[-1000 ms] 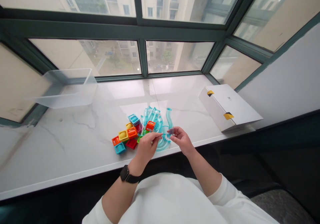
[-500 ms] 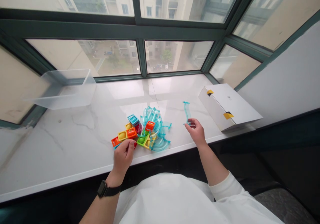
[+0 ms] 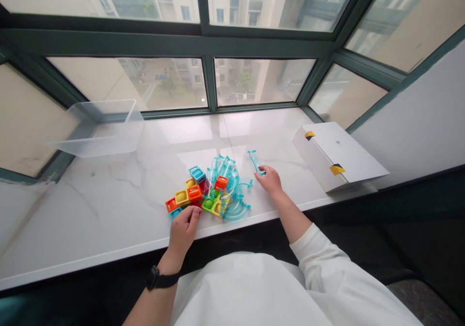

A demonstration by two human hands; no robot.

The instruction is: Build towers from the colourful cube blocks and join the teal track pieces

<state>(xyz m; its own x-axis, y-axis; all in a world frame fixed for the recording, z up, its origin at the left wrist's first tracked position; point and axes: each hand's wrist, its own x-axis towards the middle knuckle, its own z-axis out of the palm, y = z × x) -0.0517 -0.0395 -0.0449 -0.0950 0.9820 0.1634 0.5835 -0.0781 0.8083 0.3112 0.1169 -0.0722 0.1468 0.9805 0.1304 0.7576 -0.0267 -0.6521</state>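
My right hand [image 3: 269, 179] is closed on one end of a translucent blue track piece [image 3: 253, 158], which tilts up and away to the left above the counter. My left hand [image 3: 184, 225] rests at the near edge of the toy pile, fingers curled and pinched beside a partly covered red block [image 3: 196, 204]. What lies between those fingers is hidden. Around it are a yellow block [image 3: 181, 197], orange blocks [image 3: 195, 193], a green block [image 3: 209, 204] and a blue block [image 3: 196, 173]. Several curved blue track pieces [image 3: 236, 210] are heaped on the right of the pile.
A clear plastic bin [image 3: 105, 144] stands at the back left of the white marbled counter [image 3: 119, 209]. At the right is a white box [image 3: 348, 154] with yellow-and-black tape tabs. Window frames [image 3: 210, 86] border the back, and the counter's front edge runs close to my body.
My right hand has moved left and slightly away from me, bringing the track piece nearer the pile. The left hand stays by the blocks; the view has shifted slightly.
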